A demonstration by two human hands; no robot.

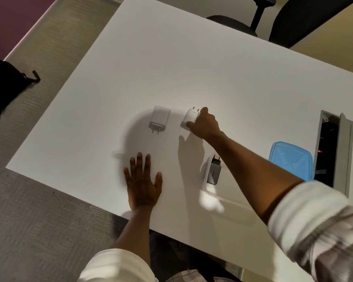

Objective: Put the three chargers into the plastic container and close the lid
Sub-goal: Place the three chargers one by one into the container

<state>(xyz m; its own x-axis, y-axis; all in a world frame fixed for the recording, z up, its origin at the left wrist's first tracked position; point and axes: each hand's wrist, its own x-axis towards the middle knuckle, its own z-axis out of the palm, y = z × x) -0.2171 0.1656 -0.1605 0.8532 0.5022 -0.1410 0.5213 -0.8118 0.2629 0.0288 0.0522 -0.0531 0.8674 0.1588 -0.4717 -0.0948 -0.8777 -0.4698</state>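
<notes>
On the white table (192,64), starting at the left edge of the action, the left hand (144,180) lies flat, palm down, fingers spread, holding nothing, just bracing near the table's front edge. Beyond it sits the first white charger (159,119), lying on its back with its two prongs pointing toward the person, untouched and well apart from everything else. Moving right, the right hand (204,124) is clamped around the second white charger (191,118), fingers curled over one side and thumb low on the other, prongs aimed away. Whether it is off the surface yet, I can't tell. Nearer the person, partly under the right forearm, the dark charger (214,170) lies inside the clear plastic container (216,195), whose rim barely shows against the white top. Farthest right, the blue lid (290,158) rests beside an open cable hatch (332,149).

Now the dangers. That grip looks shallow, so the smooth white block could slip on the carry. The forearm hangs right above the container, and a low return sweep could knock it. The container's near-invisible rim invites a misjudged drop. And the lid sits just beside the open hatch: a careless grab could nudge it in.
</notes>
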